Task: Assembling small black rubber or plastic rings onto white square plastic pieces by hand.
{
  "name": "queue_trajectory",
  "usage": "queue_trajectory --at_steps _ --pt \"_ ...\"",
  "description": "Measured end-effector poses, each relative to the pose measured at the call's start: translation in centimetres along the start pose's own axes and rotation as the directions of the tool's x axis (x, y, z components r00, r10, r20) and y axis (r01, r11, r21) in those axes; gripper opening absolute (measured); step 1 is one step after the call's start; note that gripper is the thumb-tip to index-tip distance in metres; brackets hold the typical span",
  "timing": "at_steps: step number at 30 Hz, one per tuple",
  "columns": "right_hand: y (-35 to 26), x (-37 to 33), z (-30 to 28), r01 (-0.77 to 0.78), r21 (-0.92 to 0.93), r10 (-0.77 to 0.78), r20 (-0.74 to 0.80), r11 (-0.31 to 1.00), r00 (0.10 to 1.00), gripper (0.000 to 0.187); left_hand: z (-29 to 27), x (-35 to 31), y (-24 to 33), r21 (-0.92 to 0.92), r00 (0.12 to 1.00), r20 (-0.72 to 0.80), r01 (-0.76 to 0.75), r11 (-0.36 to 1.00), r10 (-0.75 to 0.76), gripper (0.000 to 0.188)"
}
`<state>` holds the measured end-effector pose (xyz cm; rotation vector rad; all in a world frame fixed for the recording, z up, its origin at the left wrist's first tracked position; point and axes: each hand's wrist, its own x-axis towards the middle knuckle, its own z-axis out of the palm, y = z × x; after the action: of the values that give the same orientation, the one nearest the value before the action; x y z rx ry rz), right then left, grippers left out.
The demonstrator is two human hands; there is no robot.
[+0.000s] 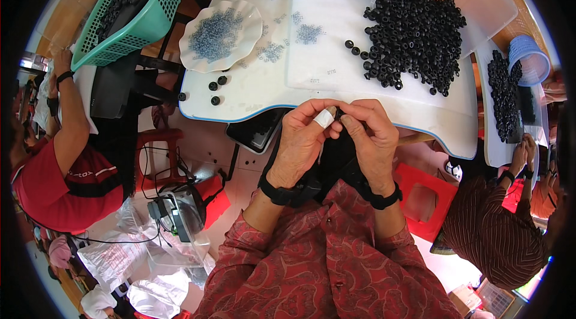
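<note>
While we work: both hands (339, 133) pinch one small black piece.
Done: few rings (217, 84) set aside.
Left: big pile (414, 31).

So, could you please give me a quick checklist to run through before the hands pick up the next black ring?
1. Both hands free: not ok. Left hand and right hand are pinched together at the table edge; what they hold cannot be told.
2. Black rings in supply: ok, a big pile on the table.
3. Loose rings near the left edge: not ok, scattered.
4. Small clear pieces in the scalloped dish: ok, plenty.
5. Bandage on a left finger: ok, in place.
</note>
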<state>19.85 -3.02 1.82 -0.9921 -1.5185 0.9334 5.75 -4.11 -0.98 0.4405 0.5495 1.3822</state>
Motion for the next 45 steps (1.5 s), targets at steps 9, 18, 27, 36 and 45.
queue_trajectory --at_steps 9,18,27,36,45 --pt "-0.2 -0.2 0.3 -0.084 0.151 0.090 -0.037 0.985 0.995 0.024 0.1 -0.1 0.2 0.010 1.000 0.019 -0.002 1.000 0.002 0.020" --pt "0.1 0.0 0.4 -0.012 0.111 0.015 -0.026 0.994 1.000 0.025 -0.3 -0.1 -0.1 -0.022 1.000 0.018 -0.015 1.000 0.016 0.021" --pt "0.3 0.0 0.4 -0.098 0.231 0.105 -0.017 0.968 0.994 0.025 -0.4 -0.1 0.2 -0.055 1.000 0.023 0.014 0.998 -0.013 0.022" --pt "0.2 -0.1 0.6 -0.064 0.182 0.070 -0.026 0.981 0.997 0.022 -0.4 -0.2 0.1 -0.059 1.000 0.027 0.004 0.998 -0.002 0.021" --pt "0.2 0.2 0.9 0.056 0.031 -0.054 -0.049 0.998 0.997 0.024 -0.6 -0.3 0.2 -0.013 1.000 -0.002 0.002 1.000 -0.002 0.020"
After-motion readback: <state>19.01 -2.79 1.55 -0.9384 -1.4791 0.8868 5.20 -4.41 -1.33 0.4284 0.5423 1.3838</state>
